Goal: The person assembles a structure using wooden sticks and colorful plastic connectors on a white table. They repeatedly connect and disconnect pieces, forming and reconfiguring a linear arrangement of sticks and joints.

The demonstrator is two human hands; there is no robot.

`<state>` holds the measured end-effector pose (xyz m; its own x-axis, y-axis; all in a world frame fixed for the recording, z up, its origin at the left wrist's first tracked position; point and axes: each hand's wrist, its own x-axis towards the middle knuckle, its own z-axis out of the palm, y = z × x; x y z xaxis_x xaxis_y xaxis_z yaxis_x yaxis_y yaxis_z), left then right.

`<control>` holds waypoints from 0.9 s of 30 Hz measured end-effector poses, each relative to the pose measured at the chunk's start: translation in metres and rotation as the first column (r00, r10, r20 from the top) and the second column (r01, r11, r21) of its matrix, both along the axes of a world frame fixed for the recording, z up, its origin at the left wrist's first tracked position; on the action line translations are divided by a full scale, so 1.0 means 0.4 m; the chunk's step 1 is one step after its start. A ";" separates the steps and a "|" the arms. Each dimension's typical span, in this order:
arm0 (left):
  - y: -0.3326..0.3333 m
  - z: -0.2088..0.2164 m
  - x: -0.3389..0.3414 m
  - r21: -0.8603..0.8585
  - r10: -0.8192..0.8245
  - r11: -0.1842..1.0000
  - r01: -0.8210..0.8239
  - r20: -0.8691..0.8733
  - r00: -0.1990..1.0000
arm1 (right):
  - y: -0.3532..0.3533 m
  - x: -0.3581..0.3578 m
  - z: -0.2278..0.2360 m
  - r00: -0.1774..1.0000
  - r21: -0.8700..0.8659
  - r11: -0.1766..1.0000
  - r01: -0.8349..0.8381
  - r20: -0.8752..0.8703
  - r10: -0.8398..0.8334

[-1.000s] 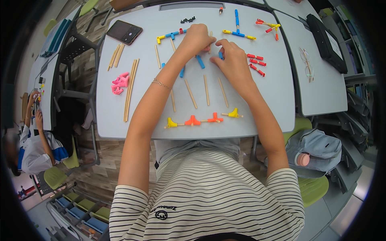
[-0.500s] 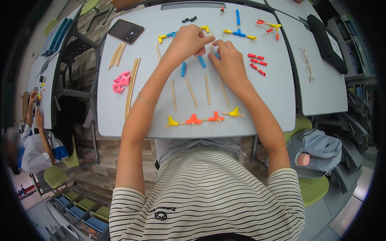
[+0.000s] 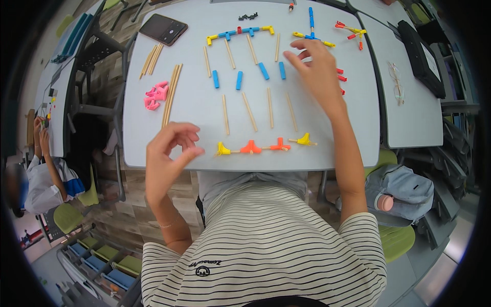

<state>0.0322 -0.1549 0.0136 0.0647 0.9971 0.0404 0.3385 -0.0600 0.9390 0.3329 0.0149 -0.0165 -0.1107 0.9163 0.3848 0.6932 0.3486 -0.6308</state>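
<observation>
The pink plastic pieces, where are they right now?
In the head view, the pink pieces lie on the left side of the white table, just left of the long wooden sticks and beyond the left hand.

Two rows of short wooden sticks [image 3: 270, 108] are present: four far, four near, with four blue tubes [image 3: 239, 80] between. The near side contains two yellow connectors [image 3: 223, 149] and two orange connectors [image 3: 251, 147]; the far left, one phone [image 3: 163, 29].

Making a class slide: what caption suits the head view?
Left hand and right hand, both open, flank wooden sticks and short blue tubes on a white table.
</observation>
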 end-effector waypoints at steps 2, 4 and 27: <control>-0.042 -0.036 -0.006 0.059 -0.038 0.997 0.042 -0.058 0.998 | -0.020 0.015 0.054 0.989 -0.043 0.998 -0.048 -0.144 0.041; -0.062 -0.056 0.036 0.062 -0.036 0.997 0.043 -0.115 0.993 | -0.053 0.024 0.109 0.943 -0.131 0.985 -0.114 -0.327 0.065; -0.081 -0.014 0.119 0.306 -0.069 0.952 -0.012 0.253 0.965 | -0.439 -0.151 0.136 0.735 -0.447 0.621 -0.643 -0.588 0.338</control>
